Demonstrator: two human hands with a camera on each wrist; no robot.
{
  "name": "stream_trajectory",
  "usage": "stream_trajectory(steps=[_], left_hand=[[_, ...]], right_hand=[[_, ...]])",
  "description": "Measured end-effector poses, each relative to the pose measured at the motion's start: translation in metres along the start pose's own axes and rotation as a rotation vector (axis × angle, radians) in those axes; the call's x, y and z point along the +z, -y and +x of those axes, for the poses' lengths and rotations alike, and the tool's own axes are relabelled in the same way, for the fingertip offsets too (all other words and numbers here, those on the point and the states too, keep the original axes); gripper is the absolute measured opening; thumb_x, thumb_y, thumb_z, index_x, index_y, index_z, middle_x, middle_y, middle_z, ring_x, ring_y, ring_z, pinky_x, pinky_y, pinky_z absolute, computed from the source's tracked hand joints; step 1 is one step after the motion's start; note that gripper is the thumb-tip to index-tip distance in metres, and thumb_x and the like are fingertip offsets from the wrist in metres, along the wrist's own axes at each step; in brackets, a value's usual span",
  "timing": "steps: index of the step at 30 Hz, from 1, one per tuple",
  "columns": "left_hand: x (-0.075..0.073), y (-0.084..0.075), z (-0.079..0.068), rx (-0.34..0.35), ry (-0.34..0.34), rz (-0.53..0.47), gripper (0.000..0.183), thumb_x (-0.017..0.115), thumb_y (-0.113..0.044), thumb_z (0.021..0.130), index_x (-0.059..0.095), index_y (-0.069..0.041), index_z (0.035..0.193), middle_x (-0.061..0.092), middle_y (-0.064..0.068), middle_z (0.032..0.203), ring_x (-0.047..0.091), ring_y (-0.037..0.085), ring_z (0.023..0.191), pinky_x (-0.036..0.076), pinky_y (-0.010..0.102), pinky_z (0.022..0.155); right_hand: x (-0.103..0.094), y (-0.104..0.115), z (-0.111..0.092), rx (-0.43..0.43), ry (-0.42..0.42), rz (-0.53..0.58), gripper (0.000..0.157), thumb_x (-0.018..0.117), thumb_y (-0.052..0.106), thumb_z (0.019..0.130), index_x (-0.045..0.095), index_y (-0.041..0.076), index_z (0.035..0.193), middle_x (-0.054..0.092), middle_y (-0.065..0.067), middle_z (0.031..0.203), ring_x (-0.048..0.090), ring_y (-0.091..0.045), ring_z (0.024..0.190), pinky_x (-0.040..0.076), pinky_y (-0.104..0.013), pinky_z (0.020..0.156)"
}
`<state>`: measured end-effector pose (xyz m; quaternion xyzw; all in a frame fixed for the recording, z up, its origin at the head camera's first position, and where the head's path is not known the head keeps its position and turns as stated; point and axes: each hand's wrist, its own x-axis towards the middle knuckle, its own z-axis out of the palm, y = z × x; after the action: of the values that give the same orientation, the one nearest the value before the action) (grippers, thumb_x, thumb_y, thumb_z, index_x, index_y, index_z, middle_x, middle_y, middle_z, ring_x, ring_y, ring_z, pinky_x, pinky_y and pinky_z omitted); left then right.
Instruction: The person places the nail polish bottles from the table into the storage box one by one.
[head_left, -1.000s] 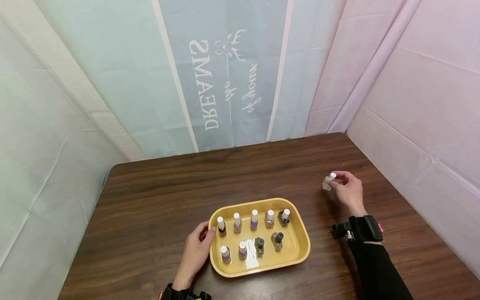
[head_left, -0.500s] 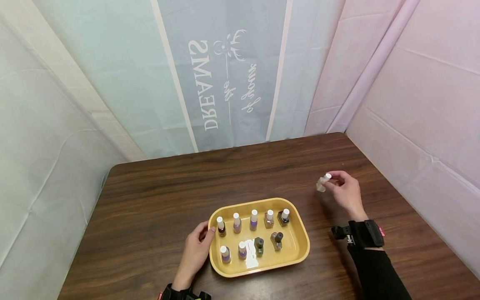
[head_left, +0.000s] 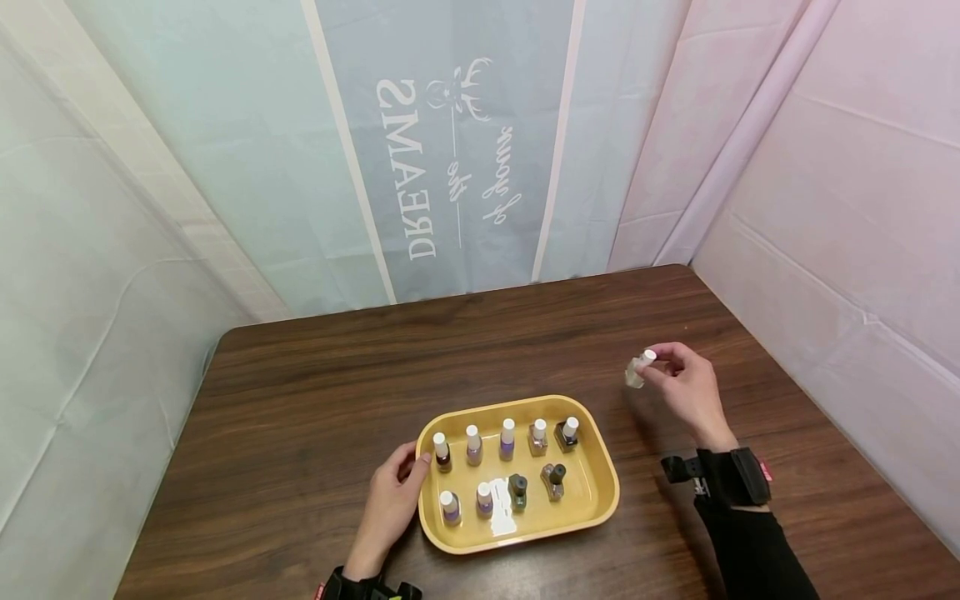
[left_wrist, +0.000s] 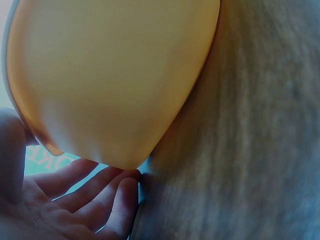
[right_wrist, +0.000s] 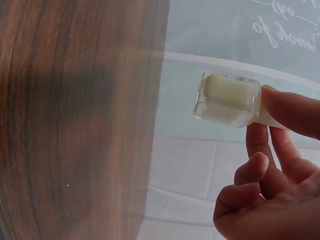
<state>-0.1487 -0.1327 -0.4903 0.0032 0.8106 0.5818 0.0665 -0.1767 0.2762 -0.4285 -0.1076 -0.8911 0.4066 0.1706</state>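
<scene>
My right hand (head_left: 688, 393) pinches a small nail polish bottle (head_left: 634, 374) by its white cap, to the right of the yellow tray and above the table. In the right wrist view, pale, whitish polish shows inside the clear glass bottle (right_wrist: 227, 100), with thumb and fingertips at the cap. My left hand (head_left: 390, 504) holds the left end of the tray (head_left: 588, 496), the thumb over its rim. Seen from the left wrist, the fingers (left_wrist: 100, 197) touch the outside of the tray wall. Several nail polish bottles stand in two rows inside the tray, most white-capped, two dark-capped.
The tray sits on a dark wood-grain table (head_left: 337, 375) near its front. A printed curtain (head_left: 465, 167) hangs behind the far edge, and pale sheets (head_left: 862, 250) enclose both sides.
The right hand has moved left, nearer the tray, carrying the nail polish bottle, which now tilts more. The left hand and the tray stay where they were.
</scene>
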Motion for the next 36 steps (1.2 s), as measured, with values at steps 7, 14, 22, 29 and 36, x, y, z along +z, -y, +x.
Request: stream_trajectory(steps=[7, 14, 22, 29, 36], left_hand=[[0.000, 0.000, 0.000, 0.001, -0.005, 0.007, 0.036, 0.056, -0.029, 0.098, 0.061, -0.004, 0.124, 0.067, 0.017, 0.115, 0.066, 0.020, 0.101, 0.055, 0.021, 0.077], [0.000, 0.001, 0.000, -0.001, -0.005, 0.014, 0.036, 0.056, -0.028, 0.098, 0.061, -0.005, 0.125, 0.067, 0.016, 0.114, 0.066, 0.020, 0.097, 0.055, 0.021, 0.075], [-0.001, 0.001, 0.000, -0.013, -0.001, 0.022, 0.037, 0.055, -0.030, 0.098, 0.060, -0.005, 0.126, 0.067, 0.016, 0.115, 0.066, 0.019, 0.098, 0.054, 0.020, 0.074], [0.000, 0.001, 0.001, -0.018, -0.001, 0.039, 0.038, 0.055, -0.031, 0.099, 0.060, -0.006, 0.126, 0.066, 0.016, 0.116, 0.066, 0.019, 0.098, 0.055, 0.022, 0.076], [0.000, 0.002, 0.000, 0.001, 0.005, 0.030, 0.037, 0.055, -0.030, 0.099, 0.060, -0.005, 0.126, 0.067, 0.016, 0.113, 0.066, 0.018, 0.096, 0.053, 0.018, 0.073]], right_hand=[[-0.003, 0.010, -0.008, -0.033, 0.038, 0.010, 0.024, 0.070, 0.020, 0.089, 0.063, 0.005, 0.106, 0.054, -0.006, 0.084, 0.043, -0.012, 0.069, 0.036, -0.024, 0.052], [-0.002, 0.019, -0.016, -0.055, 0.078, 0.020, 0.024, 0.072, 0.022, 0.087, 0.064, 0.007, 0.104, 0.055, -0.006, 0.087, 0.045, -0.012, 0.070, 0.039, -0.023, 0.054], [-0.003, 0.028, -0.024, -0.069, 0.116, -0.004, 0.024, 0.074, 0.023, 0.086, 0.064, 0.009, 0.103, 0.052, -0.006, 0.083, 0.044, -0.012, 0.072, 0.037, -0.023, 0.055], [-0.003, 0.034, -0.032, -0.078, 0.153, 0.001, 0.025, 0.076, 0.022, 0.084, 0.064, 0.010, 0.103, 0.052, -0.004, 0.082, 0.045, -0.011, 0.072, 0.037, -0.022, 0.057], [-0.001, 0.041, -0.038, -0.101, 0.182, 0.040, 0.023, 0.077, 0.019, 0.083, 0.065, 0.011, 0.101, 0.054, -0.004, 0.082, 0.046, -0.012, 0.071, 0.038, -0.023, 0.057]])
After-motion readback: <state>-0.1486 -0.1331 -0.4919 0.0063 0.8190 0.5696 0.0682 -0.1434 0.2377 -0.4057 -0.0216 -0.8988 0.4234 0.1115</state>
